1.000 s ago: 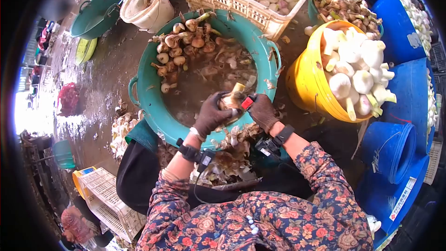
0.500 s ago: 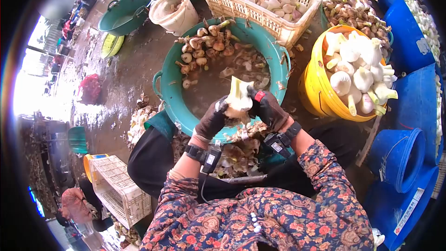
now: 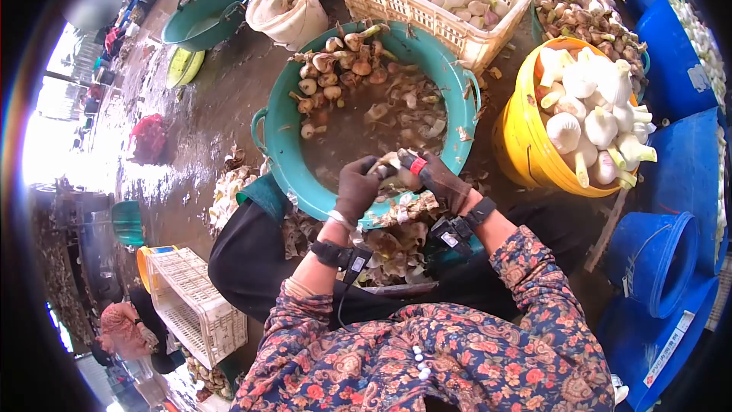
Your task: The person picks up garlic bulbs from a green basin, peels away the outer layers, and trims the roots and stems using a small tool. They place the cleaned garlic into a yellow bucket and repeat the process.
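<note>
Both gloved hands meet over the near side of a green tub (image 3: 276, 175) that holds murky water. Between them is a garlic bulb (image 3: 395, 171), mostly covered by fingers. My left hand (image 3: 357, 189) is closed on its left side. My right hand (image 3: 442, 181), with a red band on one finger, is closed on its right side. Unpeeled garlic bulbs (image 3: 324, 82) are heaped at the tub's far left inside, and loose skins (image 3: 418, 111) float on the right. Torn skins (image 3: 393, 248) are piled just below my hands.
To the right stands a yellow bucket (image 3: 518, 149) of peeled white garlic, with blue tubs (image 3: 679, 160) and a blue bucket (image 3: 648, 259) beyond. A cream crate (image 3: 450, 34) of garlic and a white bucket (image 3: 293, 23) sit behind the tub. Another person (image 3: 126, 328) is at lower left.
The garlic bulb has been lowered and turned, so its pale cut stem no longer points up. Both hands have tilted down around it, over the tub's near side.
</note>
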The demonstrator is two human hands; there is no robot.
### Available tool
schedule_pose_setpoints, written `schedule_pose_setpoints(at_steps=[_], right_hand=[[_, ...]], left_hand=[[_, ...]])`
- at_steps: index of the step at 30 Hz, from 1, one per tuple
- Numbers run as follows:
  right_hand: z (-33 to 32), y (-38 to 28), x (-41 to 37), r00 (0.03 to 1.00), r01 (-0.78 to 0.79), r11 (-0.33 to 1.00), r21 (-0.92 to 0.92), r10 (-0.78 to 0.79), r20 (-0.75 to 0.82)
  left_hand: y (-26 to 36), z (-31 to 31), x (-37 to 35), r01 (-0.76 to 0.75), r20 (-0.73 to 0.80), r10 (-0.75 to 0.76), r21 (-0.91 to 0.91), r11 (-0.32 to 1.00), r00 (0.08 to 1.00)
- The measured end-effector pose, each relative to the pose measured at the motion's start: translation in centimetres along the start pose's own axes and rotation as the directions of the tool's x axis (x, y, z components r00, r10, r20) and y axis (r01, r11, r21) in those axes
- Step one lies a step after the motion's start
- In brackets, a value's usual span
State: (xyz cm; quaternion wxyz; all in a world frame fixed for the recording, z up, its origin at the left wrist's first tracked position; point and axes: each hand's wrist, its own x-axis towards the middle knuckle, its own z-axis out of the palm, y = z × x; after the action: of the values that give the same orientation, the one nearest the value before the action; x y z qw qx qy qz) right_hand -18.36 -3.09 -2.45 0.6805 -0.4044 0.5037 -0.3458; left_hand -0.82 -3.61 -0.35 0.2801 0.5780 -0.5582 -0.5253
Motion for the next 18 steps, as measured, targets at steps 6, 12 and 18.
schedule_pose_setpoints(at_steps=[6, 12, 18], right_hand=[[0.0, -4.8, -2.4, 0.906, 0.227, 0.917, 0.329, -0.322, 0.274], [0.8, -2.0, -1.6, 0.649, 0.701, 0.334, -0.630, -0.664, 0.371], [1.1, 0.1, -0.6, 0.931, 0.331, 0.943, -0.028, -0.331, -0.153]], left_hand=[[2.0, -2.3, -2.0, -0.063, 0.051, 0.085, -0.337, 0.939, 0.995], [-0.1, -2.7, -1.4, -0.050, 0.047, 0.056, -0.129, 0.990, 0.997], [0.8, -1.7, -2.2, 0.059, -0.076, -0.107, -0.467, 0.882, 0.991]])
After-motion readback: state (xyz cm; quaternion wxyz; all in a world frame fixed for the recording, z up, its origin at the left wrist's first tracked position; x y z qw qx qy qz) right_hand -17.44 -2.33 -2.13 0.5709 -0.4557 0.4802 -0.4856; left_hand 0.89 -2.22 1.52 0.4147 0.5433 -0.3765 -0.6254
